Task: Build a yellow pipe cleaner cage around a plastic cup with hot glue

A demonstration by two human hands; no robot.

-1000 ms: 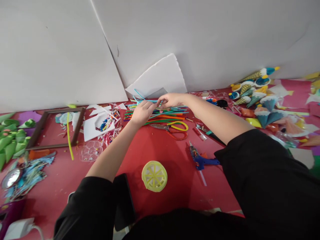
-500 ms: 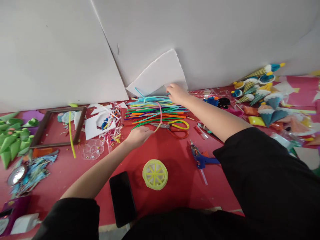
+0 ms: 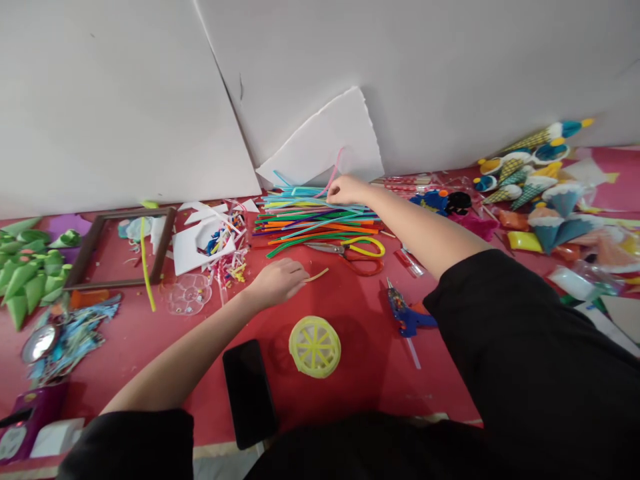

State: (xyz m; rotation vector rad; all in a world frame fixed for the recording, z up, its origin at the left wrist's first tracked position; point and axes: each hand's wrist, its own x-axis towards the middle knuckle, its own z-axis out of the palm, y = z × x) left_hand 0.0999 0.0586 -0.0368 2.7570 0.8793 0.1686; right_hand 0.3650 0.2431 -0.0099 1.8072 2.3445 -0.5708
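Observation:
My left hand (image 3: 280, 283) is closed on a short, thin pale yellow stick-like strip (image 3: 317, 275), probably a piece of pipe cleaner, whose free end points right. Farther back, my right hand (image 3: 346, 190) pinches a pink pipe cleaner (image 3: 336, 172) that stands up and curves above the fingers. It is over the pile of many-coloured pipe cleaners (image 3: 310, 217), which lie lengthwise from left to right. Scissors with yellow and red handles (image 3: 364, 248) lie at the pile's front edge. Nearer to me is a round yellow lemon-slice shape (image 3: 315, 347) with spokes.
A black phone (image 3: 249, 395) lies by my left forearm, and a blue glue gun (image 3: 407, 313) is on the right. A brown frame (image 3: 77, 257), a clear flower-shaped tray (image 3: 187, 295) and white scraps (image 3: 193, 253) are left. Torn white board (image 3: 325, 137) leans on the wall.
The pink pipe cleaner, which lay across the pile's front, is now up at the back in my right hand. My left hand has drawn toward me with the pale strip.

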